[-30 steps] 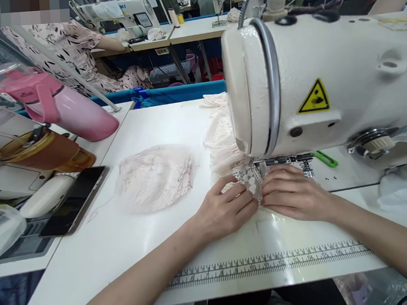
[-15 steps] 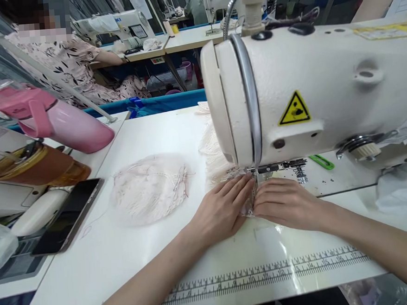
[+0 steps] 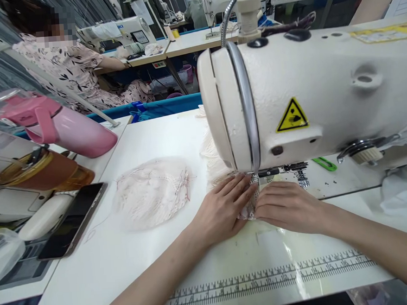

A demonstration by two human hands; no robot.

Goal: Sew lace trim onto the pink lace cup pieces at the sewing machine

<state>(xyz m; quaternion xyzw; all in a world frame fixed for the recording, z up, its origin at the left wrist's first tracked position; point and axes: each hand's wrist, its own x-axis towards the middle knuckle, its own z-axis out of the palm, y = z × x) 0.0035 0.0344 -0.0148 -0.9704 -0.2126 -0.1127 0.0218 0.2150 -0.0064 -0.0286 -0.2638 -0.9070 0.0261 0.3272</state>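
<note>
Under the head of the white sewing machine (image 3: 289,81) lies a piece of pale lace fabric (image 3: 248,210), its edge showing between my hands. My left hand (image 3: 224,204) rests flat on the lace with fingers stretched forward, close to the needle area, which is mostly hidden. From the other side, my right hand (image 3: 287,207) has its fingers pressed together and curled at the lace's edge; its fingertips are partly hidden. More of the pale fabric (image 3: 212,156) spreads behind my left hand. A separate bundle of sheer pale fabric (image 3: 152,193) with reddish threads sits to the left.
Left of the work surface are a black phone (image 3: 72,222), a pink bottle (image 3: 72,127) and a brown drink cup (image 3: 47,168). A green thread snipper (image 3: 325,164) lies behind my right hand. A ruler strip (image 3: 268,278) runs along the front edge. Another person (image 3: 61,65) sits beyond.
The whole view has shifted slightly, with the table items appearing a little lower and to the right. Both hands keep nearly the same place on the lace.
</note>
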